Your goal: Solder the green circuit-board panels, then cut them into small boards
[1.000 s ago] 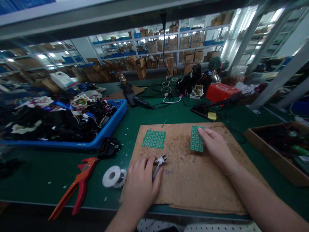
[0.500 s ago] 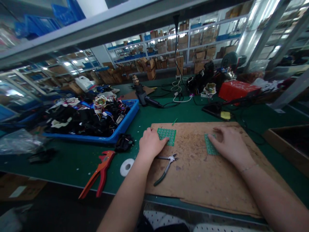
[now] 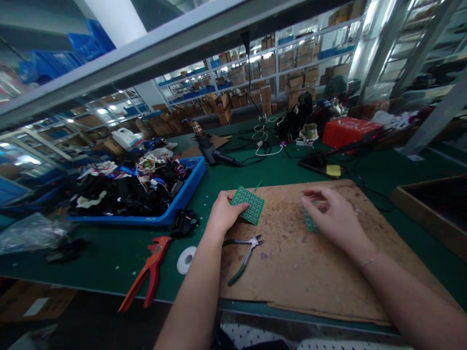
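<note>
Left board [image 3: 252, 202] has risen, pinched in left grip [image 3: 223, 214], right grip [image 3: 333, 214] released (pliers [image 3: 253, 242] nearby).

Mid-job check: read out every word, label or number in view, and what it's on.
No text reads clearly.
Blue bin, front wall: white marking, too small to read.
Green board in the left hand: any print too small.
White label on the cardboard box, lower left: too blurred.

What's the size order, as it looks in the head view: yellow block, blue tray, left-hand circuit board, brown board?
1. Brown board
2. Blue tray
3. Circuit board in the left hand
4. Yellow block; it lies farther back, so real size versus the circuit board is unsure.
</note>
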The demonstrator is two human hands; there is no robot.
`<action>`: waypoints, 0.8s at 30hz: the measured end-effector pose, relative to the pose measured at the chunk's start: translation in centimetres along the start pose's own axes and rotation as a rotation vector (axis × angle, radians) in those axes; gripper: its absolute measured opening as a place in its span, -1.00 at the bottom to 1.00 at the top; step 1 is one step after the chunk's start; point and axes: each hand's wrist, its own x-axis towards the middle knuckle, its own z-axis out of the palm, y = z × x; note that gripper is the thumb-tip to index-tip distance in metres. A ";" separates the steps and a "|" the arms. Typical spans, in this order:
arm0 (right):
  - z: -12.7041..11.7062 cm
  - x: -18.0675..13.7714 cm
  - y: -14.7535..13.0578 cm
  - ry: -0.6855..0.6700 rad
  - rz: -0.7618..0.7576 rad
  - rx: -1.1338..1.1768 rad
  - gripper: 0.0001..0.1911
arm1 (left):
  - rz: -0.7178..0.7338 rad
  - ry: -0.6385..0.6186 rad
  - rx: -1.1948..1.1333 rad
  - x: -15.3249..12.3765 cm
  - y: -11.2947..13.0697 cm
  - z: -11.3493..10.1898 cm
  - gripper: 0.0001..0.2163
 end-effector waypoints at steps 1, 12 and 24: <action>0.3 -0.1 -0.1 -0.046 0.038 0.070 -0.62 | 0.015 -0.013 -0.070 -0.7 0.5 0.4 -0.65; 1.1 -1.7 -2.1 -0.588 0.223 0.627 -0.55 | 0.189 -0.077 -0.170 -10.4 5.2 3.5 -0.71; 0.7 -1.0 -1.5 -0.352 0.332 0.787 -0.60 | 0.429 -0.127 0.788 -12.6 -3.2 -1.6 -0.60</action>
